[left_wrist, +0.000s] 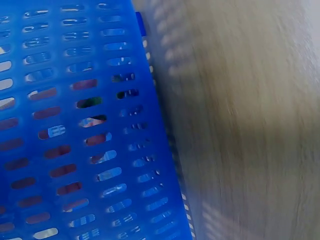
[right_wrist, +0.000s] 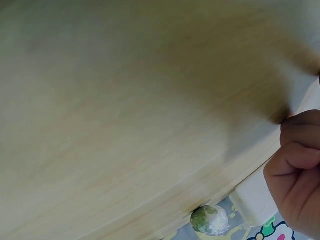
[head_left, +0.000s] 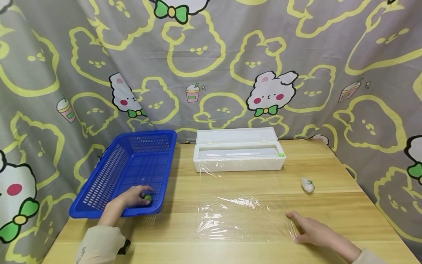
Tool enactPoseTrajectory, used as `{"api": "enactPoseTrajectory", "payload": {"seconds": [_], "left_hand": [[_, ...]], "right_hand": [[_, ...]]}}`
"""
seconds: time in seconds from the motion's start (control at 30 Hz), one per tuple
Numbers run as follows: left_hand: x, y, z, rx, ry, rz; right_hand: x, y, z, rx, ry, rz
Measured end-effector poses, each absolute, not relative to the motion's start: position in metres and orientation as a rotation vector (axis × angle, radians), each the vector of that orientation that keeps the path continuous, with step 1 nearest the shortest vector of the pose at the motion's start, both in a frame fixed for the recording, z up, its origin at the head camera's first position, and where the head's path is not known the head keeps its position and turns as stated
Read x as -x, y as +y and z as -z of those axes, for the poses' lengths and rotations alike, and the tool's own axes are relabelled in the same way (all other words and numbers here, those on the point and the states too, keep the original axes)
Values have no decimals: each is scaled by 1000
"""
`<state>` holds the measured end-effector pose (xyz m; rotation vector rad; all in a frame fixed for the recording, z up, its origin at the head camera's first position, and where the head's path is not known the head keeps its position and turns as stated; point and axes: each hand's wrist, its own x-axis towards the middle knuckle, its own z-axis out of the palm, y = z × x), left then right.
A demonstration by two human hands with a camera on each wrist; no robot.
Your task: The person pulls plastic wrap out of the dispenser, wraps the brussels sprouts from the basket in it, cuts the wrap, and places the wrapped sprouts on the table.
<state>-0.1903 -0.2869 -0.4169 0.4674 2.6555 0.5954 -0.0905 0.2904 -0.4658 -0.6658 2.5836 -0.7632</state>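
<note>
My left hand (head_left: 134, 197) reaches over the near rim of a blue plastic basket (head_left: 173, 157), its fingers curled round a small round green item (head_left: 147, 198). The item's exact kind cannot be made out. In the left wrist view the basket's slotted wall (left_wrist: 120, 165) hides most of that hand. A sheet of clear cling film (head_left: 230, 216) runs from a white dispenser box (head_left: 239, 164) over the table. At the film's right edge my right hand (head_left: 311, 231) touches down with thumb and index finger spread apart; in the right wrist view its other fingers (right_wrist: 295, 165) look bent.
A small film-wrapped ball (head_left: 308, 185), green in part, lies right of the film; the right wrist view shows it too. The dispenser's lid (head_left: 236, 135) stands raised at the back of the wooden table (head_left: 349, 205). A patterned curtain (head_left: 211, 66) hangs behind.
</note>
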Motion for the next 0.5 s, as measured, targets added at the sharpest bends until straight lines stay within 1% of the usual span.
{"api": "enactPoseTrajectory", "payload": {"seconds": [0.23, 0.5], "left_hand": [[192, -286, 418, -594, 2777, -798], [188, -282, 410, -531, 2926, -1103]], "right_hand": [[90, 291, 466, 648, 2589, 757], [91, 291, 469, 644, 2589, 745]]}}
